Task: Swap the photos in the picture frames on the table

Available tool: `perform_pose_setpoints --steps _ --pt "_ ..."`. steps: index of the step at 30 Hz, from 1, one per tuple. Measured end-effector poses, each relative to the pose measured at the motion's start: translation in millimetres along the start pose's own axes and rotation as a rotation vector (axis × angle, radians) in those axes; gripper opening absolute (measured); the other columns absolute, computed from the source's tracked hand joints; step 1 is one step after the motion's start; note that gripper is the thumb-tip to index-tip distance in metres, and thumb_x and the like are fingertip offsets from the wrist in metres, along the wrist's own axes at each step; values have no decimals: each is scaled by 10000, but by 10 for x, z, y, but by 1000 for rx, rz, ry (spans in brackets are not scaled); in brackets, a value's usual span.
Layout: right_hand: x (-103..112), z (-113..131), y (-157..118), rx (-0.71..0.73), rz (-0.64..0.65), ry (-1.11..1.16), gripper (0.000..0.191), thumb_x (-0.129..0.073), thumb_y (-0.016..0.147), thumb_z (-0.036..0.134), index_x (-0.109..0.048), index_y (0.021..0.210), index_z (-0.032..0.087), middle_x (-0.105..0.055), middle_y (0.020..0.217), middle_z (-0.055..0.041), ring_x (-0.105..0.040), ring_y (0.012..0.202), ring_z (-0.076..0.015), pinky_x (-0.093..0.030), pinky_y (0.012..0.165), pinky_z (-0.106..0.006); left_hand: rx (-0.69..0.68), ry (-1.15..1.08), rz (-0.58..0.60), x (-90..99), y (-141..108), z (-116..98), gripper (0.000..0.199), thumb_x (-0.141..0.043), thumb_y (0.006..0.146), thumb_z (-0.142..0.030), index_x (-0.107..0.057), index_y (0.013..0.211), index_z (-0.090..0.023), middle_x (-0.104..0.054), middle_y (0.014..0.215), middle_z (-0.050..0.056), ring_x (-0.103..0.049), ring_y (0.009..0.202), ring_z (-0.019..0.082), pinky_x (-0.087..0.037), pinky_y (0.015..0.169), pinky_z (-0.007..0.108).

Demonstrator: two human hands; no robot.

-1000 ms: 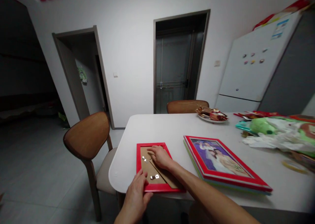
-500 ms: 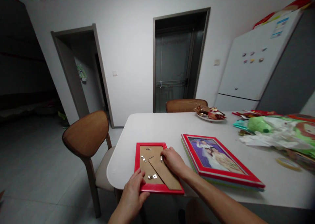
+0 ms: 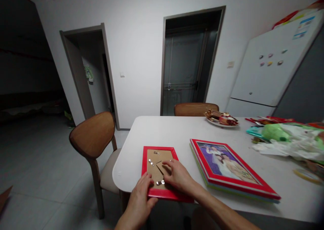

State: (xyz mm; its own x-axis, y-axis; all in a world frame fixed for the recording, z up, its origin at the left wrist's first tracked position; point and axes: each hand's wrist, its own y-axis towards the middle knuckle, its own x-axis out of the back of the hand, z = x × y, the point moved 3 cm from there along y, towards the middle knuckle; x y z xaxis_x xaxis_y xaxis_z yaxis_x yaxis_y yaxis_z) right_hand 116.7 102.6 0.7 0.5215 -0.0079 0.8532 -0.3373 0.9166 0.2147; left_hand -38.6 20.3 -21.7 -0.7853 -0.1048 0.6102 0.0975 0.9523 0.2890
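The left hand (image 3: 140, 193) held the near left corner of the red frame (image 3: 164, 193), fingers on top, thumb at the near edge. The right arm (image 3: 217, 204) reached in from the near right. The right hand (image 3: 179, 176) was half curled, touching the brown back (image 3: 153, 172); I could not tell if it pinched anything. The frame lay back side up on the white table (image 3: 157, 130), left of the stacked frames (image 3: 229, 164).

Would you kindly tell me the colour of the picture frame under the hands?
The picture frame is red, seen best in the head view.
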Motion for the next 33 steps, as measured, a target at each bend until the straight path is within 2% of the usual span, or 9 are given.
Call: perform_pose_setpoints --steps 5,9,11,16,21,24,28,31,33 --pt "236 87 64 22 -92 9 407 -546 578 190 -597 979 149 -594 938 -83 -516 887 -199 -380 808 -276 57 -287 -76 12 92 -61 471 -539 657 -136 -429 1113 -174 -432 1251 114 -405 1143 214 -308 967 386" --pt "327 311 43 85 -98 95 352 -560 594 205 -602 942 172 -591 921 -67 -525 855 -183 -400 780 -271 181 -719 -182 93 270 -38 411 -486 728 -246 -342 1106 -173 -619 971 71 -597 871 191 -473 755 339" --pt "327 352 22 126 -88 158 333 -551 638 251 -589 959 175 -587 940 -63 -525 854 -172 -407 771 -264 279 -797 -254 201 315 65 437 -496 722 -271 -318 1109 -175 -650 815 29 -631 711 181 -497 624 303" --pt "286 -54 -49 43 -183 18 336 -454 736 278 -542 1031 144 -560 1009 -102 -492 945 -197 -354 853 -308 437 -631 -451 667 228 525 332 -468 738 -181 -387 1060 -168 -628 634 -19 -612 538 137 -451 481 212" --pt "107 -489 -125 -130 -74 -204 404 -445 715 247 -502 1088 102 -579 926 -143 -528 858 -225 -369 777 -307 507 -489 -543 910 99 887 285 -430 750 -114 -404 1031 -155 -617 605 -21 -600 500 122 -435 455 196" --pt "65 -511 -118 -178 -50 -236 423 -409 709 192 -470 1117 100 -590 903 -144 -551 812 -218 -373 722 -289 501 -369 -520 897 88 933 270 -452 735 -143 -435 1004 -157 -621 625 -13 -610 538 147 -458 489 230" --pt "109 -490 -63 -223 -57 -176 485 -427 651 161 -432 1130 85 -606 886 -150 -567 795 -224 -378 681 -283 444 -146 -499 885 103 906 292 -519 691 -220 -489 978 -176 -631 781 32 -609 754 219 -465 669 329" --pt "165 -506 -58 -309 -64 8 521 -436 632 177 -396 1142 82 -623 809 -132 -582 717 -210 -398 623 -275 403 6 -504 906 104 892 317 -540 658 -219 -517 971 -179 -612 909 68 -550 916 260 -403 811 397" --pt "194 -493 -88 -385 -44 254 541 -416 636 181 -359 1167 98 -626 738 -93 -584 625 -182 -409 552 -255 375 81 -509 903 103 854 340 -540 643 -204 -522 981 -174 -593 964 82 -498 997 274 -359 870 422"
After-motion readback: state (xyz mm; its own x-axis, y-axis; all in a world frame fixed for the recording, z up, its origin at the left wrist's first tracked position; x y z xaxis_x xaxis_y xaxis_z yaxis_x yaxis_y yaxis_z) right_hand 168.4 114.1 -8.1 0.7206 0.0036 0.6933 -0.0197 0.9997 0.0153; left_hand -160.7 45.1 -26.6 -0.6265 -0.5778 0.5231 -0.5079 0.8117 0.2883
